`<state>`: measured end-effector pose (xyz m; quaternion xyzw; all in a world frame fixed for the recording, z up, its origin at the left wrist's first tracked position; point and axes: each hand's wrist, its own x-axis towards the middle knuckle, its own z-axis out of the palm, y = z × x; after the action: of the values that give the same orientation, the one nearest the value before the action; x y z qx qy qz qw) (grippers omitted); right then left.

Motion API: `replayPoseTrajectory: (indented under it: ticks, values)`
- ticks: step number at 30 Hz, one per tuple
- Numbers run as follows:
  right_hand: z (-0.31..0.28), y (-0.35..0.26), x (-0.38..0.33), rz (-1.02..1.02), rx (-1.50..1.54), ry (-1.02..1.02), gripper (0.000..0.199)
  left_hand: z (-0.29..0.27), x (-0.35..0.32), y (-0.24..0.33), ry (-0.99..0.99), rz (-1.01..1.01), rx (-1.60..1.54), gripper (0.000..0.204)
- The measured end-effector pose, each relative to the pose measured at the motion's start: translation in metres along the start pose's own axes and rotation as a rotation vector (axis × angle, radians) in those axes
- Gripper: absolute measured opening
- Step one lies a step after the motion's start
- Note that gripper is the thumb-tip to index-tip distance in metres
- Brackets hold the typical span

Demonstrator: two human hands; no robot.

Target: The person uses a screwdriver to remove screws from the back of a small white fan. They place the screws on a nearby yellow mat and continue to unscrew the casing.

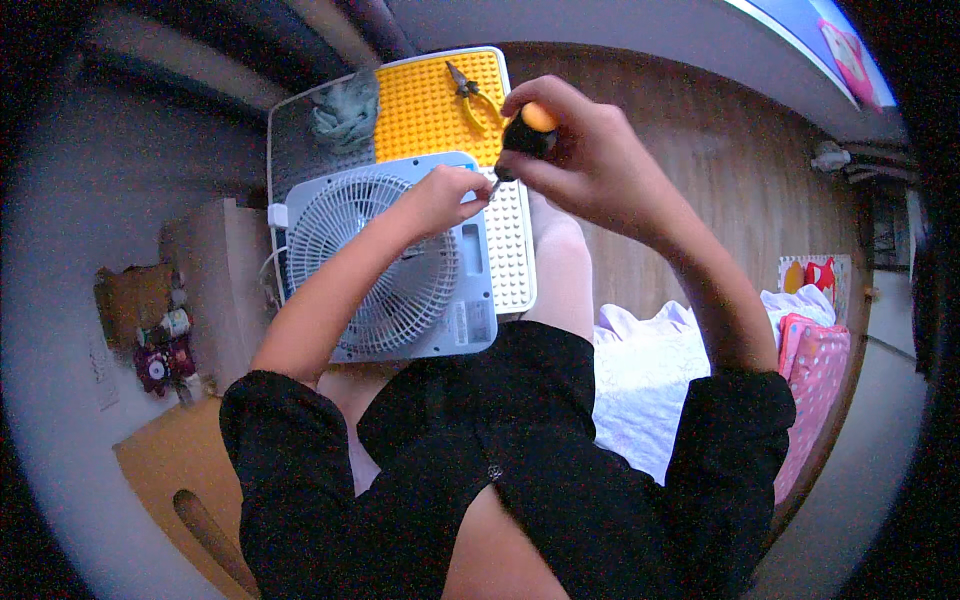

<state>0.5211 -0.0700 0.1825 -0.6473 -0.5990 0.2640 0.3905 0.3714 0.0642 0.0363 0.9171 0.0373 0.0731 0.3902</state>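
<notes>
A light blue box fan with a round white grille lies flat across a small studded play table. In my right hand is a screwdriver with a black and orange handle, its shaft slanting down toward the fan's far right corner. My left hand reaches over the grille to that same corner. Its thumb and fingers are pinched together beside the screwdriver's tip; anything between them is too small to make out. Beyond the fan, yellow-handled pliers lie on the yellow studded panel.
A crumpled grey-green cloth rests on the table's grey panel. To the right, a white cloth and a pink dotted cushion lie by the wooden floor. A tan board with a slot is at lower left.
</notes>
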Motion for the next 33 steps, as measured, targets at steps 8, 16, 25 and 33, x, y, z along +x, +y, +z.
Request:
replayPoseTrajectory:
  ticks: [8,16,25,33]
  values:
    - [0.038,0.049,0.021,-0.026,-0.037,-0.008,0.030,0.035,0.011,-0.075,-0.224,-0.116,0.198,0.009]
    - [0.049,0.057,0.024,-0.042,-0.004,-0.037,0.031,0.061,0.007,-0.111,-0.199,-0.177,0.151,0.012]
    - [0.051,0.060,0.023,-0.066,-0.040,-0.044,0.030,0.060,0.011,-0.104,-0.209,-0.174,0.054,0.018]
    - [0.057,0.064,0.023,-0.090,-0.089,-0.053,0.031,0.063,0.011,-0.103,-0.218,-0.215,0.023,0.023]
